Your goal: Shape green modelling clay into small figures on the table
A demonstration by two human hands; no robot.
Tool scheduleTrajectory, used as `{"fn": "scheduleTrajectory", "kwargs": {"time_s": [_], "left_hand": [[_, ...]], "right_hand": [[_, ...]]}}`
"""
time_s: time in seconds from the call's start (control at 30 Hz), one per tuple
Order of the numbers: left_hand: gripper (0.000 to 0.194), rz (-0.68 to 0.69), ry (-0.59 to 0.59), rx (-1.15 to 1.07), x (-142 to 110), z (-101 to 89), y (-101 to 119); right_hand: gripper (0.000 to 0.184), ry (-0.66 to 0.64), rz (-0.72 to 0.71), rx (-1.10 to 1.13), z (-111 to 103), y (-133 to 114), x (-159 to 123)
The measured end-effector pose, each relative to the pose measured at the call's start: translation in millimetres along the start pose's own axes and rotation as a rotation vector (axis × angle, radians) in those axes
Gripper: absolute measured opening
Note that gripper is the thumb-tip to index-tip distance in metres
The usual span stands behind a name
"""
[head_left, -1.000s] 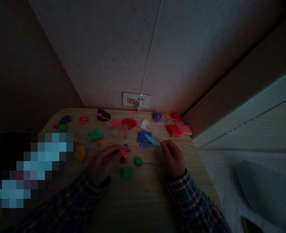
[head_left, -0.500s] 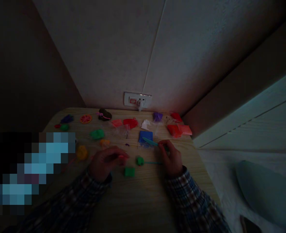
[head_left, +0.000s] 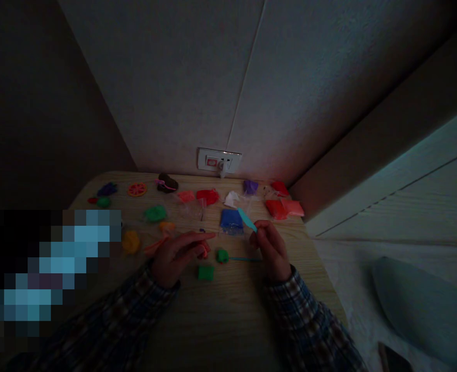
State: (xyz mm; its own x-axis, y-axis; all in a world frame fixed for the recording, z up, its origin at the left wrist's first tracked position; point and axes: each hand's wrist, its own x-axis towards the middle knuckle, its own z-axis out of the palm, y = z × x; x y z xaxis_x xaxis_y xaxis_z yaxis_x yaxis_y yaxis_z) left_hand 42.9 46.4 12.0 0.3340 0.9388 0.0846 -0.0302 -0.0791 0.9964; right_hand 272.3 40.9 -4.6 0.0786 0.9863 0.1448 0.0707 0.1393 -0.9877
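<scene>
My left hand [head_left: 178, 256] is closed on a small piece of pinkish-red clay [head_left: 204, 250], which shows at the thumb tip beneath the straight index finger. In my right hand [head_left: 271, 250] is a light-blue plastic clay knife [head_left: 247, 219], gripped between thumb and fingers. Its blade points up and left over the edge of a blue clay packet [head_left: 231, 219]. Between the hands lies a round green clay piece [head_left: 222, 255] with a thin blue stick [head_left: 244, 259] reaching right from it. Nearer to me is a green clay block [head_left: 206, 273].
Clay packets run along the back: red [head_left: 208, 196], white [head_left: 231, 199], purple [head_left: 250, 187], and red and pink ones [head_left: 285, 208] at right. Leftward lie a green lump [head_left: 155, 213], a yellow lump [head_left: 130, 242] and a brown shape [head_left: 167, 183]. A wall socket [head_left: 219, 160] is behind.
The knife has swung from lying nearly level over the blue packet to pointing up more steeply. My left hand has shifted slightly right, its index finger straighter over the pinkish-red clay.
</scene>
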Motion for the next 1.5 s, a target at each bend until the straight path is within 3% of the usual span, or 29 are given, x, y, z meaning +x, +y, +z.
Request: {"fn": "scheduleTrajectory", "kwargs": {"time_s": [0.17,0.37,0.7,0.8,0.97,1.03,1.2,1.37,1.5], "left_hand": [[0.022,-0.254,0.065,-0.185,-2,3.7,5],[0.032,-0.253,0.029,-0.187,-3,2.8,5],[0.043,-0.235,-0.052,-0.394,-3,5.4,1],[0.045,-0.252,-0.115,-0.387,-4,4.7,7],[0.035,-0.172,-0.084,-0.179,-8,-1.7,11],[0.031,-0.094,-0.07,-0.028,-11,-4.7,10],[0.036,0.102,-0.089,0.478,-16,-4.9,1],[0.064,0.199,-0.21,0.77,-19,-2.2,-13],[0.049,0.207,-0.229,0.868,-19,-1.8,-18]], "right_hand": [[0.034,-0.274,0.066,0.011,16,-20,-5],[0.024,-0.476,0.004,-0.098,48,-40,-12],[0.022,-0.423,-0.1,-0.207,44,-35,-12],[0.016,-0.337,-0.129,-0.218,40,-36,-10],[0.01,-0.003,-0.018,-0.274,26,-28,0],[0.012,0.059,0.02,-0.299,22,-21,4],[0.018,0.09,0.067,-0.33,21,-5,7],[0.01,0.046,0.046,-0.476,24,-1,8],[0.009,-0.054,-0.014,-0.585,26,2,8]]}}
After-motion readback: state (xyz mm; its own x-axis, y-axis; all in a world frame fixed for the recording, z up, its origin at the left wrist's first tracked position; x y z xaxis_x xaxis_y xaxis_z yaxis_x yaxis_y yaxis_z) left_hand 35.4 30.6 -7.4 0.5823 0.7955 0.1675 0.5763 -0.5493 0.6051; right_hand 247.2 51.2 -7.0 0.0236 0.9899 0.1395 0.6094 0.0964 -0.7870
